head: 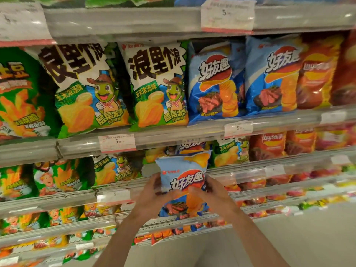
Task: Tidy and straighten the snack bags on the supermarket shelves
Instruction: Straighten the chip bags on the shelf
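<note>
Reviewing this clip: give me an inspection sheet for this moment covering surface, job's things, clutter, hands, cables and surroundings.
Surface: tiered supermarket shelves with price tags on the rails.
Job's things: blue chip bag held upright in front of the lower shelf; two matching blue bags stand on the shelf above, beside white-and-green bags.
Clutter: nothing seen loose; lower rows too blurred to judge.
Hands: left hand grips the bag's left side; right hand grips its right side.
Cables: nothing seen.
Surroundings: pale floor below the shelving.
</note>
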Tool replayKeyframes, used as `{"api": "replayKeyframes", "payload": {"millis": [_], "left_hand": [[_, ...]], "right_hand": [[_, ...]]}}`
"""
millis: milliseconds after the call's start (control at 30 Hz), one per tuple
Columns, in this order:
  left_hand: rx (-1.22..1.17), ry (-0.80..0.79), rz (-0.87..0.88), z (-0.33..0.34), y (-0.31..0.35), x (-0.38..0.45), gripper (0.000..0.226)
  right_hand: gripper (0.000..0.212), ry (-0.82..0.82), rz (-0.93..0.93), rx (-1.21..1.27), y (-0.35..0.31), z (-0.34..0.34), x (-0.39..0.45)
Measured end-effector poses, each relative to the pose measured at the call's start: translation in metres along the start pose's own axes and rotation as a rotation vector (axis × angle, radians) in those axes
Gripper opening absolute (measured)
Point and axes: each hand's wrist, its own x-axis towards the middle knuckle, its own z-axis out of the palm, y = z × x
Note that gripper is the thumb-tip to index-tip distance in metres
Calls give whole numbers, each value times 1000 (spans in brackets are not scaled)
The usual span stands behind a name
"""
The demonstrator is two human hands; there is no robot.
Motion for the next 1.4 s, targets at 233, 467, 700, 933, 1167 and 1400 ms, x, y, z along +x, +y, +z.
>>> {"api": "replayKeyframes", "payload": {"millis": [233,467,700,933,1167,1400], "left_hand": [[-71,53,43,70,9,14,61],[-156,207,55,111,13,19,49],[-157,346,71,121,19,13,36],[-151,468,117,113,26,9,48],[-115,485,113,107,26,11,47],[-81,499,139,89,24,11,42]], "right_hand": [[41,-9,-36,-22,2,-74,-3],[47,266,-123,-138,-5,-144,8],[84,354,-120,-284,-8,-164,52],[39,310,-136,-168,3,-170,85],[39,347,-212,-137,-6,-178,86],[27,293,-197,-81,-13,-179,68]]}}
